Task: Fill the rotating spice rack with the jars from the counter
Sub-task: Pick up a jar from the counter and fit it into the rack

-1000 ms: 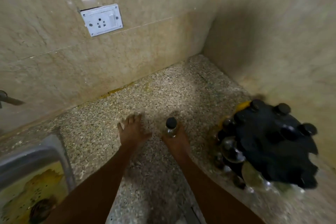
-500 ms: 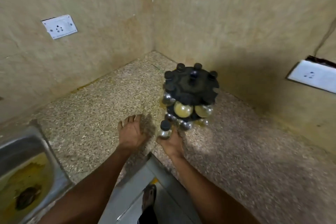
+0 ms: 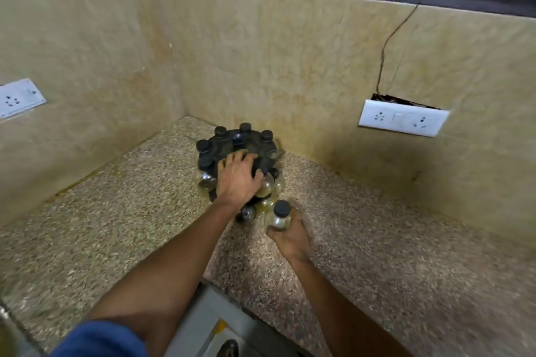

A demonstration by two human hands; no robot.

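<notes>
1 jar (image 3: 279, 216) in right hand (image 3: 291, 236) — beside rack (image 3: 229, 145)

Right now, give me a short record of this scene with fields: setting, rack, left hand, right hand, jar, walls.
setting: speckled stone counter in a corner of tiled walls
rack: black rotating spice rack near the corner, black-capped jars around it
left hand: left hand resting on top of the rack
right hand: right hand holding a jar beside the rack's base
jar: clear jar, black cap, upright
walls: left socket plate; right socket plate
</notes>
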